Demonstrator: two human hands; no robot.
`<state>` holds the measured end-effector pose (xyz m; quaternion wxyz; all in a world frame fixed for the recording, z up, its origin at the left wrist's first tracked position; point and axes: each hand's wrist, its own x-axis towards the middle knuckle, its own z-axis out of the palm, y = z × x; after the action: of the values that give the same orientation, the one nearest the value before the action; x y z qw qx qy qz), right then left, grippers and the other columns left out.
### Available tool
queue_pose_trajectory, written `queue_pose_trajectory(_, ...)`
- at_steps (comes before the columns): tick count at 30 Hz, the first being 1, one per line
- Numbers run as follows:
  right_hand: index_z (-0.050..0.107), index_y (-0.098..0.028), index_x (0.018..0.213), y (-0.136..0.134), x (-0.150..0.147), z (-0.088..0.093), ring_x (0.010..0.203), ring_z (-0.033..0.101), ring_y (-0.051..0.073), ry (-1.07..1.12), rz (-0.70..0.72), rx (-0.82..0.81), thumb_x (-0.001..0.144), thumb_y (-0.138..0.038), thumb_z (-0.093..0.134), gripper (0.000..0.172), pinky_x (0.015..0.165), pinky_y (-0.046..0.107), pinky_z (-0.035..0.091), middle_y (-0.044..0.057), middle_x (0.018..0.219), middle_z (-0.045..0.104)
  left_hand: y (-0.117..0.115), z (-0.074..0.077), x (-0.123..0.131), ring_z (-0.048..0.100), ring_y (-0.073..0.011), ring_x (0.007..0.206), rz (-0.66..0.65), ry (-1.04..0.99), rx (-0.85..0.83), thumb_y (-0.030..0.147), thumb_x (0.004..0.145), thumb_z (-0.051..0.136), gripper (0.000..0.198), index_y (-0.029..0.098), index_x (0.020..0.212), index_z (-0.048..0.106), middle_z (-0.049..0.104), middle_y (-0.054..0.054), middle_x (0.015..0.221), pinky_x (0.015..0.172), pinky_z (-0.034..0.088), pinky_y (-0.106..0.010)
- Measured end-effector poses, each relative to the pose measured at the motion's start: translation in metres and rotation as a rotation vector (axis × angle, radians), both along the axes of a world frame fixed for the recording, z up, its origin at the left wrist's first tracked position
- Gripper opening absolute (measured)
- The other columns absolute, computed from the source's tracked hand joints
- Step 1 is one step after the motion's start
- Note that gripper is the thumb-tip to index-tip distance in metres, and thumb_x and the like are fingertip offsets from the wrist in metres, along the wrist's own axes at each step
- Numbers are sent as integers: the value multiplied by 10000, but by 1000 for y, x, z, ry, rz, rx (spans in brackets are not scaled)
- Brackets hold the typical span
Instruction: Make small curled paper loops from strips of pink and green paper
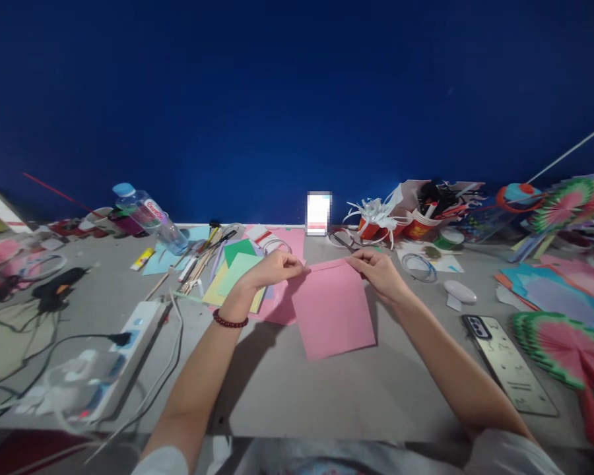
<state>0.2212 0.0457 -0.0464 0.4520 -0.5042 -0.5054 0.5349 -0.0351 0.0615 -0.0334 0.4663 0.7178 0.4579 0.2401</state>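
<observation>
A square pink sheet of paper hangs between my two hands above the table, with a narrow fold along its top edge. My left hand pinches the top left corner between thumb and fingers. At the top right corner my right hand pinches the same edge. Behind my left hand lie green and yellow paper sheets on top of a larger pink sheet.
On the left are a power strip with cables and a tilted plastic bottle. To the right lie a phone, a white glue roller and folded paper fans. Red cups stand at the back.
</observation>
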Motion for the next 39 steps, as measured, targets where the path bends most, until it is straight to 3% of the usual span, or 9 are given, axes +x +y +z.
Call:
queue_pose_trajectory(6, 635, -172, 697, 3, 4, 3, 532, 492, 102, 11, -40, 9, 587, -521, 788, 396, 519, 240, 403, -16, 603, 582, 0, 4, 1, 497, -108, 602, 65, -100, 12, 528, 734, 675, 430, 154, 557, 560, 512, 7, 590, 597, 413, -237)
queue_pose_trajectory(17, 655, -173, 713, 9, 5, -8, 569, 514, 122, -65, -55, 49, 573, -576, 775, 444, 550, 268, 453, 7, 641, 609, 6, -7, 3, 384, -80, 504, 128, -33, 93, 540, 729, 689, 424, 150, 581, 617, 468, 30, 527, 504, 319, -217)
queue_pose_trajectory(22, 652, -168, 723, 11, 5, -11, 581, 513, 120, -77, -47, 12, 578, -556, 771, 431, 557, 263, 447, -2, 638, 593, 8, -15, 2, 474, -103, 543, 153, -17, 49, 534, 751, 661, 396, 145, 679, 681, 555, 1, 587, 523, 380, -214)
queue_pose_trajectory(26, 663, -167, 833, 10, 8, -9, 563, 501, 111, -51, 52, -6, 632, -494, 754, 394, 555, 253, 409, -19, 629, 585, 8, -19, 5, 481, -108, 536, 130, -4, 46, 540, 739, 669, 400, 145, 682, 687, 534, 5, 560, 520, 394, -215)
queue_pose_trajectory(32, 694, -145, 844, 10, 10, -13, 531, 447, 96, -174, 150, 3, 684, -496, 720, 386, 511, 236, 304, -22, 596, 571, 3, -10, 11, 514, -112, 561, 100, -37, 7, 493, 740, 684, 360, 135, 705, 711, 602, -19, 599, 529, 412, -218)
queue_pose_trajectory(36, 699, -141, 782, 10, 9, -15, 567, 474, 110, -180, 118, 21, 659, -511, 732, 391, 538, 248, 336, 5, 635, 610, 1, -1, 10, 593, -137, 681, 49, -84, -50, 470, 731, 709, 336, 144, 798, 750, 685, -58, 721, 607, 473, -225)
queue_pose_trajectory(39, 704, -142, 755, 10, 9, -14, 584, 493, 118, -185, 109, 30, 647, -505, 741, 381, 560, 258, 357, 15, 652, 630, 1, 0, 9, 579, -126, 635, 55, -79, -34, 491, 727, 711, 354, 144, 780, 750, 672, -48, 683, 590, 472, -226)
